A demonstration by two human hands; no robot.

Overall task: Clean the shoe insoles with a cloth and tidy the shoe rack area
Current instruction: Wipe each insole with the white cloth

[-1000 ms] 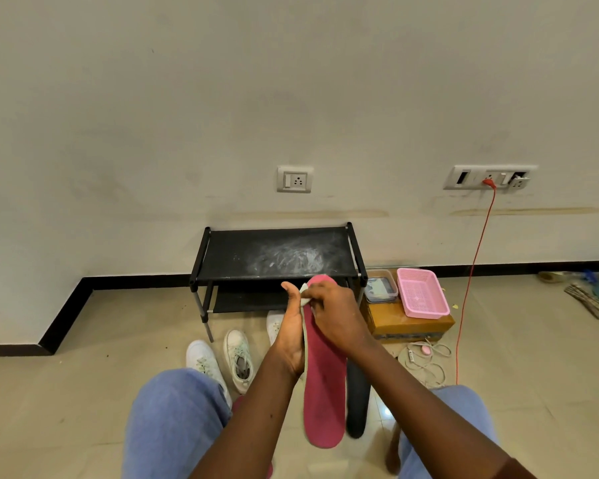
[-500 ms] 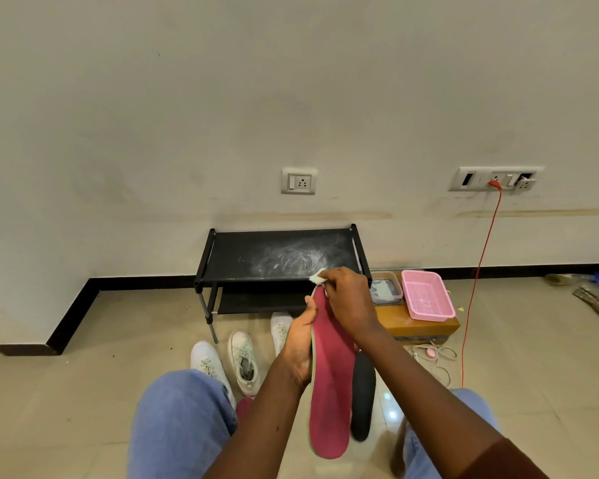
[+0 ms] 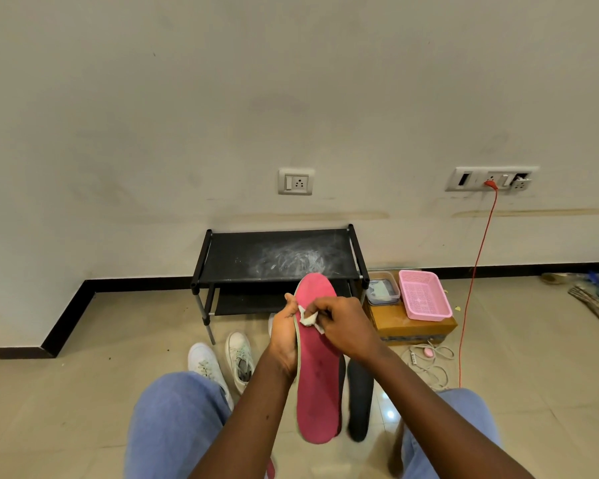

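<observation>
1. Head view, the only camera. Person seated facing a pale wall, with both knees [image 3: 177,420] in blue trousers at the lower edge of the frame.
2. Left hand [image 3: 284,337] grips the pink insole [image 3: 317,392] by its left edge. The thumb lies along that edge; the other fingers wrap behind and are hidden.
3. Pink insole is held upright between the knees, toe end up. In the picture the toe overlaps the front rail of the shoe rack [image 3: 277,257]. Cannot tell whether the heel end touches the floor.
4. Right hand [image 3: 346,326] pinches a small white cloth [image 3: 308,318] between thumb and curled fingers. It presses the cloth on the insole's upper face, just beside the left thumb.
5. Shoe rack is black with two tiers and stands against the wall. Its top shelf shows whitish dusty streaks.
6. Black insole [image 3: 360,402] lies flat on the floor tiles, just right of the pink one.
7. Two white sneakers [image 3: 204,366] stand side by side on the floor near the rack's left front leg.
8. Right of the rack, a brown box [image 3: 415,330] carries a clear container [image 3: 382,292] and a pink basket [image 3: 424,295], side by side.
9. Orange cable [image 3: 474,288] runs from the switch panel [image 3: 490,178] down to the floor. A white cord [image 3: 440,368] lies coiled in front of the box.
10. Wall socket [image 3: 295,181] sits above the rack.
</observation>
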